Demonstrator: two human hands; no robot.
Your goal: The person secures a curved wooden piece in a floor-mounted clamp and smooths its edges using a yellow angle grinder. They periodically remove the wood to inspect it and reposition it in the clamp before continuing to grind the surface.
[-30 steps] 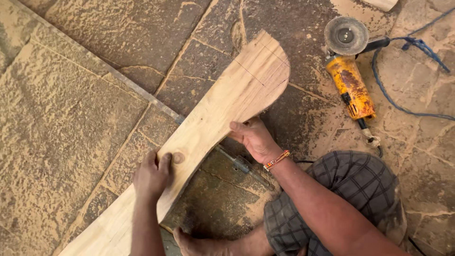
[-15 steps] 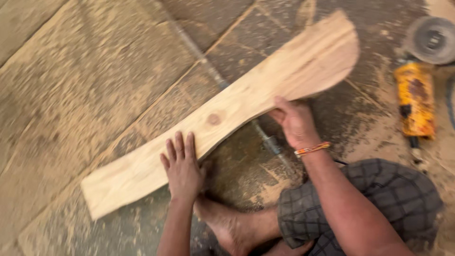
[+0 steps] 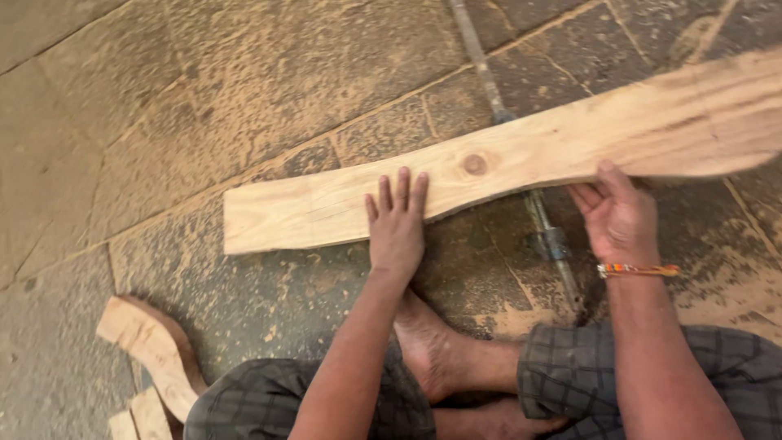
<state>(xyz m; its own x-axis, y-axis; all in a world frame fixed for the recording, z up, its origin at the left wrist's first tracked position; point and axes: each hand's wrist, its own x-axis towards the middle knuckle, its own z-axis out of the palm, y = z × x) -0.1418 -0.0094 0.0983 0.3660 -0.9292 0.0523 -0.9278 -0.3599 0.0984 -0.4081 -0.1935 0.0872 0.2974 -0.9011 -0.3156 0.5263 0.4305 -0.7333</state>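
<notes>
A long pale wooden plank with a knot and a wide curved right end lies across the stone floor. My left hand rests flat on its near edge, fingers spread, just left of the knot. My right hand grips the plank's near edge further right, thumb on top and fingers under it; a beaded bracelet is on that wrist. I sit cross-legged behind the plank, with a bare foot between my arms.
A metal rod with a clamp fitting runs under the plank toward my knee. Curved wooden offcuts lie at the lower left. The stone floor is dusted with sawdust.
The plank has swung from a steep diagonal to nearly level across the view. Both hands stayed on its near edge. The yellow grinder has gone out of view at the right.
</notes>
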